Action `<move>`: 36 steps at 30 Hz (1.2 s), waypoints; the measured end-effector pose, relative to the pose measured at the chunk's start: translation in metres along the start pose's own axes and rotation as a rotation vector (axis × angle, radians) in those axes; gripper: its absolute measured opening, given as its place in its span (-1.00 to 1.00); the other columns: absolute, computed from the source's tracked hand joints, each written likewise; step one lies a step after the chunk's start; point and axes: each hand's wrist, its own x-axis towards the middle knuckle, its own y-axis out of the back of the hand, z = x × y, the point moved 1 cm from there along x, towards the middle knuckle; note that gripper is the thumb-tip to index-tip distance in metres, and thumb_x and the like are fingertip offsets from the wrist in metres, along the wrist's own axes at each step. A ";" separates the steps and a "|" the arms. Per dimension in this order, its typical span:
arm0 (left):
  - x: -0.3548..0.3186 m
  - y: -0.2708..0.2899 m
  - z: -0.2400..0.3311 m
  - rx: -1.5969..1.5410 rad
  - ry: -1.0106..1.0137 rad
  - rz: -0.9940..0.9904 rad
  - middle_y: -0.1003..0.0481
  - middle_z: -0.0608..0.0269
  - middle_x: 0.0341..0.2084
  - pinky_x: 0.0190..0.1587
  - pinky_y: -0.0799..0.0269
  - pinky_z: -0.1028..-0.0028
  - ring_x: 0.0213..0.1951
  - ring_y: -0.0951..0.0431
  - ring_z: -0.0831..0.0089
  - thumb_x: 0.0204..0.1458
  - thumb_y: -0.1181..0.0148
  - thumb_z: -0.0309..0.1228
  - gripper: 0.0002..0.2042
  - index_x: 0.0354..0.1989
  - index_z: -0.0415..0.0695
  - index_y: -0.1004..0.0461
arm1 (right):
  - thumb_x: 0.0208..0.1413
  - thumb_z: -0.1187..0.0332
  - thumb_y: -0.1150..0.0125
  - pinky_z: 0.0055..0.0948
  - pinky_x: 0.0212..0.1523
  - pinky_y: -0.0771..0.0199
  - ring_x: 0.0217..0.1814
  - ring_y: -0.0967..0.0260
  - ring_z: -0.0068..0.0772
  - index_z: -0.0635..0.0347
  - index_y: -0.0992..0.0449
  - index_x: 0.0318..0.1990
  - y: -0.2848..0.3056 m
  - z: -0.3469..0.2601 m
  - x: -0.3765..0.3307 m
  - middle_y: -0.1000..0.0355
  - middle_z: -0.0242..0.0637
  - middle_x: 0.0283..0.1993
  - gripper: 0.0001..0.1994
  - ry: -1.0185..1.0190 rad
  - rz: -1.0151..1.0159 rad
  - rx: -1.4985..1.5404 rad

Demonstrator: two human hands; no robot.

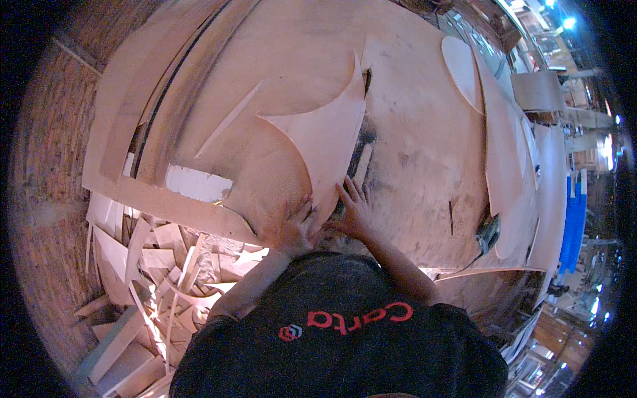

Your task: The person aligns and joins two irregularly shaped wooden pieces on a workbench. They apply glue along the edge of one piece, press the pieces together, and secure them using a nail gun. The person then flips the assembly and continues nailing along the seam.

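A thin, pale wood-like sheet piece [325,142] with a deeply curved left edge and pointed tips lies on the broad board surface [411,139] in front of me. My left hand [295,229] touches the lower part of its curved edge, with fingers apart and slightly bent. On the opposite side, my right hand [353,211] has its fingers spread against the piece's right edge. The narrow lower end sits between both hands. Just beyond my right fingers, a pale strip [363,162] lies along a dark slot. My fingertips' undersides are hidden.
Loose offcuts [172,262] are heaped below the board's left edge. A thin pointed sliver [229,119] and a white patch [198,184] are at left. Rounded sheet pieces [462,69] overlap at right, near a dark tool-like object [488,233]. Blue material [573,225] stands farther right.
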 end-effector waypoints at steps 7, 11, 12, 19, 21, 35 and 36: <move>-0.003 -0.003 -0.002 -0.010 -0.018 0.022 -0.20 -0.17 0.35 0.40 0.46 -0.24 0.46 -0.01 0.02 0.08 -0.16 -0.08 -0.41 0.18 -0.28 -0.43 | -0.31 -0.31 -0.45 0.23 0.50 0.32 0.62 0.30 0.02 0.03 -0.10 0.45 -0.006 0.001 -0.003 0.16 -0.09 0.57 0.15 -0.005 0.018 0.020; -0.004 -0.001 0.000 0.010 0.006 -0.006 -0.16 -0.16 0.37 0.39 0.47 -0.28 0.47 0.00 0.03 0.07 -0.16 -0.10 -0.42 0.19 -0.27 -0.44 | -0.34 -0.33 -0.47 0.22 0.50 0.34 0.62 0.32 0.03 0.07 -0.07 0.46 -0.007 0.002 -0.005 0.19 -0.07 0.57 0.20 -0.013 -0.004 -0.015; -0.003 0.000 0.001 0.019 0.006 -0.013 -0.15 -0.16 0.38 0.39 0.47 -0.28 0.47 0.00 0.03 0.07 -0.17 -0.09 -0.41 0.19 -0.27 -0.43 | -0.35 -0.33 -0.47 0.22 0.51 0.34 0.62 0.32 0.02 0.07 -0.07 0.45 -0.007 0.002 -0.005 0.19 -0.08 0.57 0.20 -0.016 -0.013 -0.016; 0.002 0.006 0.005 0.075 -0.010 -0.025 -0.14 -0.16 0.38 0.39 0.48 -0.26 0.47 0.00 0.03 0.03 -0.21 -0.09 -0.37 0.21 -0.27 -0.41 | -0.31 -0.31 -0.44 0.29 0.49 0.35 0.62 0.31 -0.01 0.04 -0.16 0.42 0.000 0.000 -0.002 0.16 -0.18 0.58 0.11 -0.030 0.001 0.013; 0.002 0.006 0.006 0.067 -0.005 -0.028 -0.14 -0.17 0.38 0.40 0.48 -0.26 0.46 0.00 0.02 0.03 -0.21 -0.10 -0.37 0.22 -0.27 -0.41 | -0.31 -0.30 -0.45 0.29 0.49 0.36 0.62 0.31 -0.01 0.03 -0.16 0.42 0.003 -0.001 -0.002 0.16 -0.18 0.58 0.11 -0.031 0.005 0.021; 0.006 0.004 0.004 0.047 0.043 -0.096 -0.12 -0.20 0.39 0.41 0.50 -0.22 0.45 -0.03 0.00 -0.01 -0.22 -0.16 -0.36 0.24 -0.27 -0.38 | -0.28 -0.28 -0.46 0.24 0.50 0.33 0.63 0.37 -0.03 0.00 -0.05 0.47 0.008 0.004 0.000 0.23 -0.15 0.59 0.15 -0.016 -0.052 -0.016; 0.006 0.005 0.005 0.053 0.024 -0.075 -0.12 -0.20 0.38 0.41 0.50 -0.23 0.45 -0.03 0.00 0.00 -0.22 -0.15 -0.36 0.24 -0.27 -0.39 | -0.29 -0.28 -0.46 0.25 0.50 0.33 0.63 0.37 -0.03 -0.01 -0.05 0.47 0.007 0.004 0.000 0.23 -0.15 0.59 0.15 -0.026 -0.067 -0.030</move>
